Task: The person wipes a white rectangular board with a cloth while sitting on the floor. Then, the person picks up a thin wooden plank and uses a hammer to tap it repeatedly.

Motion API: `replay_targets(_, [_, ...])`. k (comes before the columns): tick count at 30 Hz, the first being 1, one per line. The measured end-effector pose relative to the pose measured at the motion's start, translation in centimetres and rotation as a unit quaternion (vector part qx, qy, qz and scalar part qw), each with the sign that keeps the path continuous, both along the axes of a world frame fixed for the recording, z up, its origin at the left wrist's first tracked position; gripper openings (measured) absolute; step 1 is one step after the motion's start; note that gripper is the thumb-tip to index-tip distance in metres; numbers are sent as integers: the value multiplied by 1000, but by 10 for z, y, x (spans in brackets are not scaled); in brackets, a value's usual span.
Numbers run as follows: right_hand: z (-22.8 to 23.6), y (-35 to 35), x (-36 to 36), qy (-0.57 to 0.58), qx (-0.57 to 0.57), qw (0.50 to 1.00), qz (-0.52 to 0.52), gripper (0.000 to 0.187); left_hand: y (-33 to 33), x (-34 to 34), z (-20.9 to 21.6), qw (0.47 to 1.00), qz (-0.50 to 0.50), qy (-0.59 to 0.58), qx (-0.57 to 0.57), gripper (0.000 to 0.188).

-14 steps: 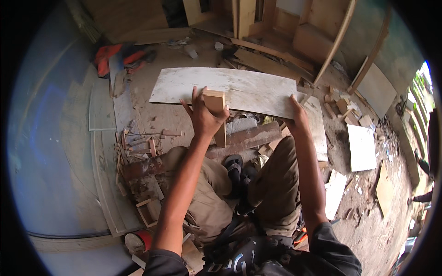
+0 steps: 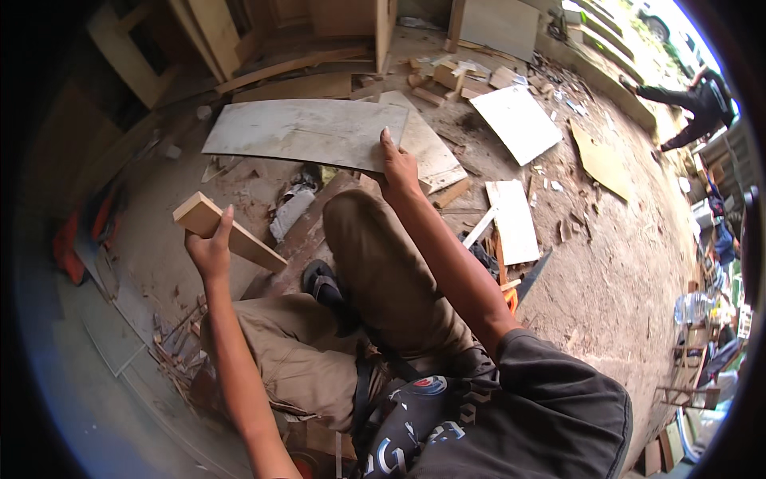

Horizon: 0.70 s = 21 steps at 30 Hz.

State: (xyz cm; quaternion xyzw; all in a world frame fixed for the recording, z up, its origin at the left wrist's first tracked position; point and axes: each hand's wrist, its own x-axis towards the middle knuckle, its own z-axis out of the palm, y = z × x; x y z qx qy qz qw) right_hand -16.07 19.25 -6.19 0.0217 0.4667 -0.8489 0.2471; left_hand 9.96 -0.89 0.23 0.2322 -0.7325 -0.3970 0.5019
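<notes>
- Left hand (image 2: 209,249) closed around a short light wooden block (image 2: 227,234), fingers wrapped over its near end; block held up in the air, tilted, above the dirt floor (image 2: 638,263), left of the person's knee.
- Right hand (image 2: 397,166) clamped on the near right edge of a large pale plywood sheet (image 2: 303,132), fingers on top, thumb side hidden underneath.
- Plywood sheet lies flat-ish in front of the person, over wood scraps, well apart from the block.
- Person crouches, tan trousers (image 2: 375,263), dark sandal (image 2: 323,281) between the legs.
- White panels (image 2: 519,120) and offcuts scattered on the floor to the right; smaller white board (image 2: 512,219) near the right knee.
- Another person (image 2: 694,108) bending over at far upper right.
</notes>
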Motion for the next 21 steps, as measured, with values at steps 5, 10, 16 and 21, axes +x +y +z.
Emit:
replay_targets(5, [-101, 52, -44, -48, 23, 989, -136, 59, -1, -22, 15, 997, -5, 66, -45, 22])
replay_targets(10, [-189, 70, -31, -122, -65, 948, -288, 57, -5, -31, 10, 999, 19, 26, -22, 21])
replay_targets(16, [-301, 83, 4, -289, 46, 924, -246, 47, 18, -70, 15, 1000, -10, -8, -24, 22])
replay_targets(21, [-303, 95, 40, -346, 167, 923, -17, 49, 14, -71, 23, 1000, 21, -1, -1, 25])
